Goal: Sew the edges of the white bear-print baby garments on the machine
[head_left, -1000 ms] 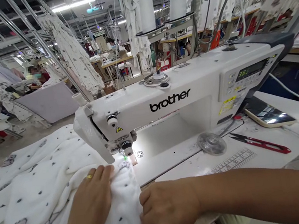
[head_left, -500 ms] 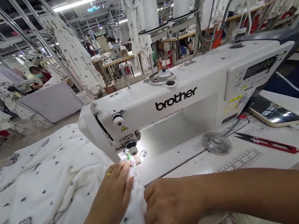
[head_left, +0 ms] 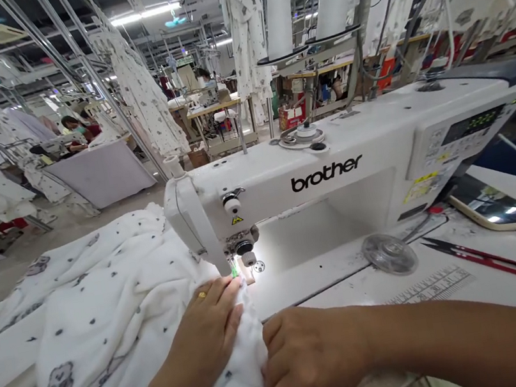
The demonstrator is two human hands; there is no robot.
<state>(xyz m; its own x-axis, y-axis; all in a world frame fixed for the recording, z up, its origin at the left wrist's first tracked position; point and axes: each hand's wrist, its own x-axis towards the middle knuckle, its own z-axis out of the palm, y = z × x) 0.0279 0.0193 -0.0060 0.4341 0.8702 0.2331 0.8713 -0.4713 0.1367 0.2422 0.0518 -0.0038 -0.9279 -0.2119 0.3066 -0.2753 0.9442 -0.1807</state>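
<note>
A white fleece fabric with small dark hearts and animal prints spreads over the left of the sewing table, its edge running under the presser foot area of a white Brother sewing machine. My left hand, a ring on one finger, lies on this fabric with fingers stretched out and thumb apart. Its fingertips rest just in front of the lit needle area, beside a small green piece. Nearer to me, my right hand is closed on the fabric's right edge, its fingertips hidden.
Red-handled thread snips, a clear round bobbin-like disc and a phone lie on the table at right. Thread cones stand behind the machine. Across the aisle, a person sits among hanging garments.
The camera view has shifted, so machine, table and hands all appear farther right. Both hands keep about the same places on the fabric and by the needle.
</note>
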